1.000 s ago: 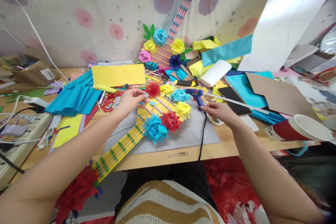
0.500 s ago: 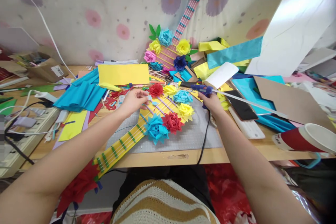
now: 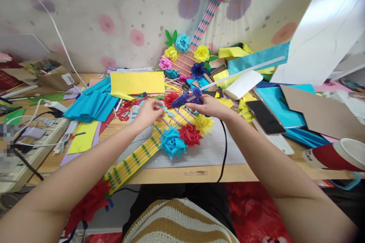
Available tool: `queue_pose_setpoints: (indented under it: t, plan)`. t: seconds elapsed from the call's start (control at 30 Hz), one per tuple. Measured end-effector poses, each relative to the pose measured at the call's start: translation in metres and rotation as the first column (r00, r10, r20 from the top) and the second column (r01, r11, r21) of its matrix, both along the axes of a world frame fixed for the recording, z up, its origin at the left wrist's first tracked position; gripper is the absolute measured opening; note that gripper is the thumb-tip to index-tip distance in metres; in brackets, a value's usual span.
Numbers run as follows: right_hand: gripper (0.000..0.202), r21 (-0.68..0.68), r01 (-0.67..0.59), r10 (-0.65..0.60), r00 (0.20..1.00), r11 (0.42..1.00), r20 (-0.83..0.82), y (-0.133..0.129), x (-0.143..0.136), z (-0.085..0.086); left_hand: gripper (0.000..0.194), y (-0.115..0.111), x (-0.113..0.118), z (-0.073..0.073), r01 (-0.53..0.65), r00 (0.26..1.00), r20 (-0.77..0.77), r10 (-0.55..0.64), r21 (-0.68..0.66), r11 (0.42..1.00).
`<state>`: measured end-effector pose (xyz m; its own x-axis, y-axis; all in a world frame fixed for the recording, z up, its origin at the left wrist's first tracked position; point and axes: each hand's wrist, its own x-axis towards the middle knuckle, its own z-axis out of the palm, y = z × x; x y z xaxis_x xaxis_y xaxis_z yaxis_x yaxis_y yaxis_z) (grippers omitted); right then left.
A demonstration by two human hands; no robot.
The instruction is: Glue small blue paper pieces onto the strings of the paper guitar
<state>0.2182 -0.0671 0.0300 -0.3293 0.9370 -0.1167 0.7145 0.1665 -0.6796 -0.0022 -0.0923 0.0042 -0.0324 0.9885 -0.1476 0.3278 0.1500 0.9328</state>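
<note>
R hand [image 3: 209, 107]: fingers round glue gun [image 3: 186, 98], partly hidden; L hand [image 3: 149, 114]: pinching sm. pale bit [image 3: 162, 107], mostly covered; red/wht cup [image 3: 330, 155], cut off, print [image 3: 308, 155] illegible

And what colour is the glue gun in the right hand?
The glue gun is bluish purple; it shows best in the head view.

The guitar [image 3: 154, 142] lies across the mat [image 3: 219, 152] between power strip [image 3: 48, 142] and phone [image 3: 265, 117].
</note>
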Motion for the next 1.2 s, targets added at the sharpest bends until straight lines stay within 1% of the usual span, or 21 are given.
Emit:
queue_pose_setpoints:
  t: [0.17,0.27,0.47,0.63,0.8,1.07,1.2]
  plan:
    - [0.049,0.008,0.007,-0.007,0.998,1.000,0.057,0.0020,0.0002,-0.0048,0.016,0.0022,-0.0022,-0.0026,0.001,0.999,0.035,-0.001,0.011,1.000]
    - [0.051,0.007,0.012,-0.012,0.998,1.000,0.057,0.0008,0.0004,-0.0032,0.017,0.0026,-0.0021,-0.0038,0.002,0.998,0.057,-0.003,0.016,1.000]
    - [0.048,0.027,-0.025,0.024,0.998,0.999,0.049,-0.0015,-0.0028,0.0018,0.015,0.0017,-0.0015,-0.0031,-0.005,0.999,0.043,0.004,0.004,1.000]
    - [0.048,0.047,-0.021,0.018,0.998,0.999,0.059,0.0007,-0.0045,0.0000,0.017,0.0015,-0.0042,-0.0046,0.006,0.999,0.044,-0.006,0.003,1.000]
    - [0.049,0.054,-0.023,0.021,0.999,0.998,0.034,0.0040,-0.0053,-0.0022,0.016,-0.0002,-0.0054,-0.0033,0.010,0.999,0.039,-0.010,0.006,1.000]
    - [0.046,0.047,-0.034,0.036,0.998,0.998,-0.044,0.0039,-0.0079,0.0001,0.018,-0.0023,-0.0051,-0.0004,0.015,0.997,0.074,-0.013,-0.017,1.000]
    - [0.047,0.012,0.007,-0.006,0.996,1.000,-0.091,0.0048,-0.0047,-0.0013,0.024,-0.0046,-0.0053,0.0004,0.031,0.991,0.131,-0.028,-0.022,0.999]
